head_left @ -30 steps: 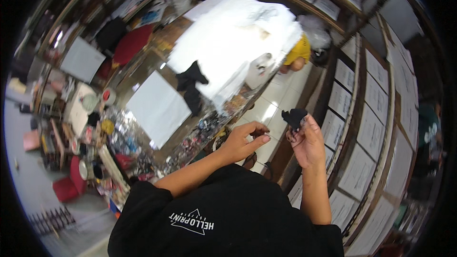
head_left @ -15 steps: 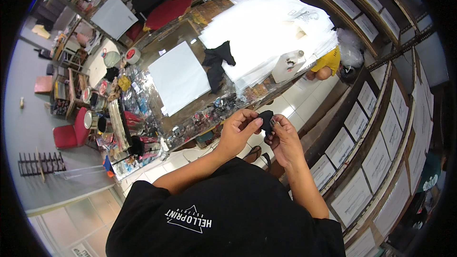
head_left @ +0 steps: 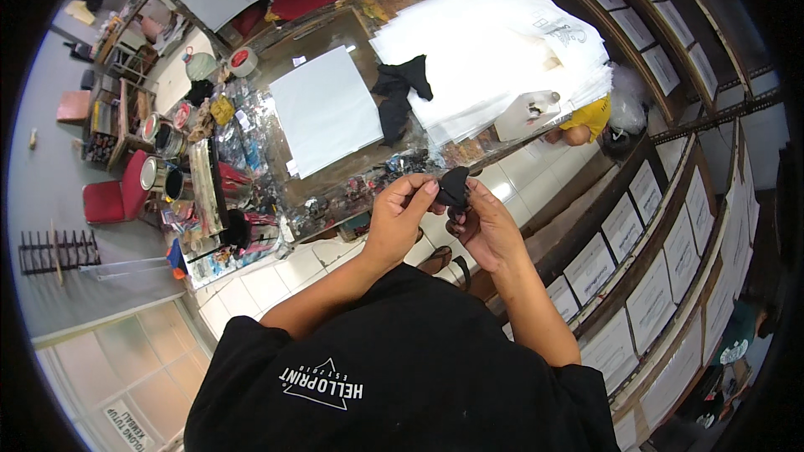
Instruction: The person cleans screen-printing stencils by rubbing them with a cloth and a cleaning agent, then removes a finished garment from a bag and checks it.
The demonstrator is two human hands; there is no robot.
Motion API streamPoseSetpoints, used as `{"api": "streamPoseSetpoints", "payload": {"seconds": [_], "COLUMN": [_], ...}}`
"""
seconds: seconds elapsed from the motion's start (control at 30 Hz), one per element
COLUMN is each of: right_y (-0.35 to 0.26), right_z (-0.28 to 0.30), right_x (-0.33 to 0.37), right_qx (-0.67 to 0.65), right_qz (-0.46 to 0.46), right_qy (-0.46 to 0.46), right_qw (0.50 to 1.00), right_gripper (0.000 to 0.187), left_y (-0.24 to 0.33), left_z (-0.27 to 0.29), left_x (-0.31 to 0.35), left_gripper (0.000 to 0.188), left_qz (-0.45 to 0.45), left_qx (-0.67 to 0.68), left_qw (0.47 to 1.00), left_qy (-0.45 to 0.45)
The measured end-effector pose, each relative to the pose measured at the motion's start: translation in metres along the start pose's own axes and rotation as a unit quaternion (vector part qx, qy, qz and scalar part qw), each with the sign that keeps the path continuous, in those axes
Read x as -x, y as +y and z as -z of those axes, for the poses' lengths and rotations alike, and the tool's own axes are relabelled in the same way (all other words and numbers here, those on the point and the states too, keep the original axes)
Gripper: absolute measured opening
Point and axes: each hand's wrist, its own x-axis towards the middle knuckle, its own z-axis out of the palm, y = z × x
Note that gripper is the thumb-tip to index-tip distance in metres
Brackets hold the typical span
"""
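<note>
My left hand (head_left: 392,219) and right hand (head_left: 491,233) pinch a small black cloth (head_left: 453,187). A bigger black rag (head_left: 394,107) lies farther left

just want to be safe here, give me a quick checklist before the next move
1. Left hand on small black cloth: ok, pinching its edge.
2. Right hand on that cloth: ok, at its opposite side.
3. White sheet untouched by hands: ok.
4. Larger black cloth off the paper stack: not ok, part overlaps it.
5. That small black cloth free of stains: cannot tell, too dark.
</note>
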Motion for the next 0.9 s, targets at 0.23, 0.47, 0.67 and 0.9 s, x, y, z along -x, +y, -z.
{"api": "streamPoseSetpoints", "payload": {"seconds": [0.23, 0.47, 0.67, 0.9], "right_y": [0.015, 0.043, 0.067, 0.072], "right_z": [-0.021, -0.031, -0.037, -0.024], "right_x": [-0.019, -0.036, -0.048, -0.064], "right_qx": [0.060, 0.276, 0.337, 0.394], "right_qz": [0.095, 0.183, 0.124, 0.031], "right_qy": [0.056, 0.069, 0.020, -0.001], "right_qw": [0.992, 0.941, 0.933, 0.918], "right_gripper": [0.015, 0.016, 0.018, 0.020], "left_y": [0.008, 0.009, -0.005, -0.008], "left_z": [0.017, 0.036, 0.077, 0.192], "left_x": [0.004, 0.013, 0.009, -0.007], "left_gripper": [0.029, 0.031, 0.023, 0.021], "left_qz": [-0.065, -0.050, -0.054, -0.160], "left_qx": [0.057, 0.033, 0.032, 0.033], "left_qw": [0.994, 0.996, 0.981, 0.927], "left_qy": [0.067, 0.065, 0.182, 0.337]}}
